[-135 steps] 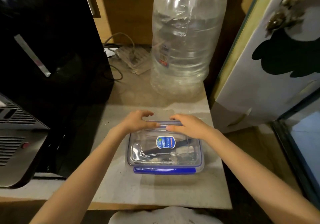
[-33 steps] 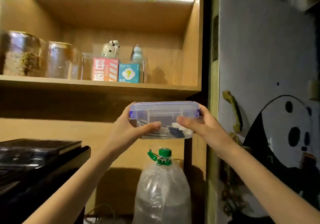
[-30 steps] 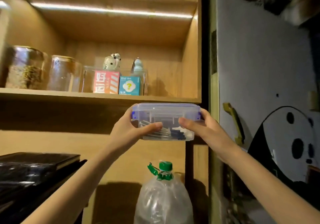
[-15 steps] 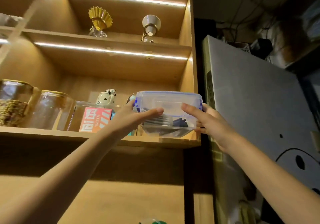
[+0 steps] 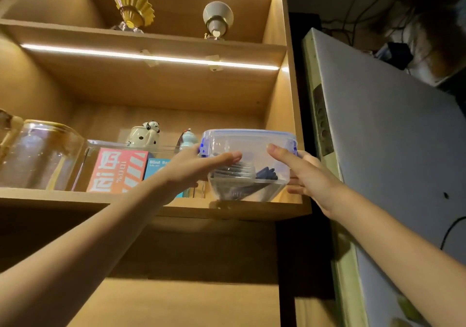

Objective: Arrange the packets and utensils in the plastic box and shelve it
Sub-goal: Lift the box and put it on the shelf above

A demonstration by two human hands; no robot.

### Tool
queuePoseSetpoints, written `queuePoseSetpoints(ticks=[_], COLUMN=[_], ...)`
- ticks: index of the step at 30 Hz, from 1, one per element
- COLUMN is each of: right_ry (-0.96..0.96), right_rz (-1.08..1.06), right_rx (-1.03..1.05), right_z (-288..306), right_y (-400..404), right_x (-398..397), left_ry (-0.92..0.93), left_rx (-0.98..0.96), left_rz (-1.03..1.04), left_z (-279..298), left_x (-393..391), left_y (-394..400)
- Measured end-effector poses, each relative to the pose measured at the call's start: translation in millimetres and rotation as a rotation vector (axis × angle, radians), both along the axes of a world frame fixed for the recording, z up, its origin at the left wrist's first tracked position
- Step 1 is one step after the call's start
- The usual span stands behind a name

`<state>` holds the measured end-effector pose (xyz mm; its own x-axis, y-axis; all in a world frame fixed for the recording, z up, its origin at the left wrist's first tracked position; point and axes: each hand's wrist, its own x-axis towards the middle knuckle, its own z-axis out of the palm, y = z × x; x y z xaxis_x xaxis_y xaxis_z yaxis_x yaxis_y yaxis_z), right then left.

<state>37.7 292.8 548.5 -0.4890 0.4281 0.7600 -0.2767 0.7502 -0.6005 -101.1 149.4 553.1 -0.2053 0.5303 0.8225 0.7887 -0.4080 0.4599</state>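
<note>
A clear plastic box (image 5: pixel 252 145) with a blue-clipped lid sits at the right end of the wooden shelf (image 5: pixel 75 198), its base touching or just above the board. Dark utensils and packets show through its wall. My left hand (image 5: pixel 194 167) grips its left side, thumb across the front. My right hand (image 5: pixel 305 172) holds the right side, thumb on the front wall. The box's right end is close to the cabinet's side panel (image 5: pixel 282 114).
Left of the box stand a red-and-white carton (image 5: pixel 118 170), a blue carton (image 5: pixel 155 166), a panda figurine (image 5: pixel 145 134) and glass jars (image 5: pixel 42 155). A shelf above carries a gold ornament (image 5: pixel 133 8) and a small lamp (image 5: pixel 216 18). A grey door (image 5: pixel 393 155) stands to the right.
From the counter, both hands carried the closed box upward past the shelf edge and into the shelf's right end; it now sits lower and deeper than half a second ago.
</note>
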Motion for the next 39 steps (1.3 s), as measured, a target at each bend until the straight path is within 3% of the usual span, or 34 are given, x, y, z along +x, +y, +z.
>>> queuePoseSetpoints(ticks=[10, 17, 23, 29, 39], right_ry=[0.061, 0.059, 0.053, -0.077, -0.153], right_rz=[-0.151, -0.292, -0.412, -0.612, -0.724], right_rx=[0.123, 0.233, 0.267, 0.308, 0.336], right_z=[-8, -8, -10, -20, -29], right_y=[48, 71, 75, 70, 52], right_x=[-33, -56, -71, -80, -73], left_ry=[0.118, 0.245, 0.355, 0.466, 0.531], left_rx=[-0.001, 0.066, -0.018, 0.078, 0.028], left_rz=[0.12, 0.545, 0.705, 0.988, 1.042], left_z=[-8, -12, -18, -27, -33], left_x=[-41, -58, -58, -61, -58], left_y=[52, 81, 90, 99, 100])
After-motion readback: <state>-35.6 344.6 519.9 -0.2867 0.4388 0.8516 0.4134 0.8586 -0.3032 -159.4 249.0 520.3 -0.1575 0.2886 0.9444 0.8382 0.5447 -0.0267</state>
